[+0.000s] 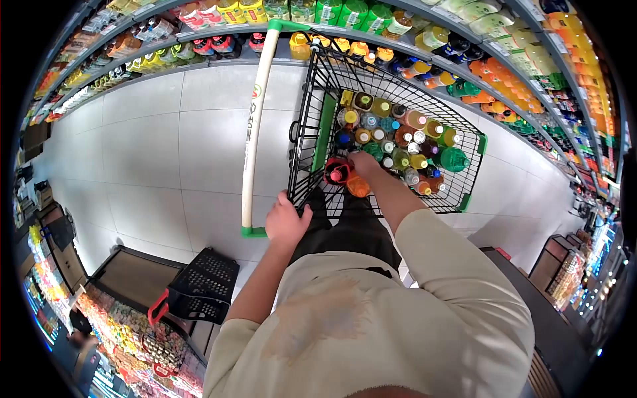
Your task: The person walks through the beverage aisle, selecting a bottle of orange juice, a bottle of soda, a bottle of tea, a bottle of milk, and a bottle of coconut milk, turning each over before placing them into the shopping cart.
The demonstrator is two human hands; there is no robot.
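A black wire shopping cart (474,172) with green corners stands in front of me, many drink bottles upright inside. My right hand (363,164) reaches into it among the bottle tops, fingers curled down. Whatever is under those fingers is hidden. Close to this hand are a green bottle (373,150), an orange bottle (358,186) and a dark bottle with a red cap (336,175). My left hand (286,220) is at the cart's near left corner, thumb and fingers around its rim. Left of that hand runs the cart's pale push handle (255,139).
Shelves of bottled drinks (371,16) curve along the far side and down the right. Pale floor tiles (146,126) lie left of the cart. A black shopping basket (202,282) with a red handle stands at lower left, near packaged goods (126,325).
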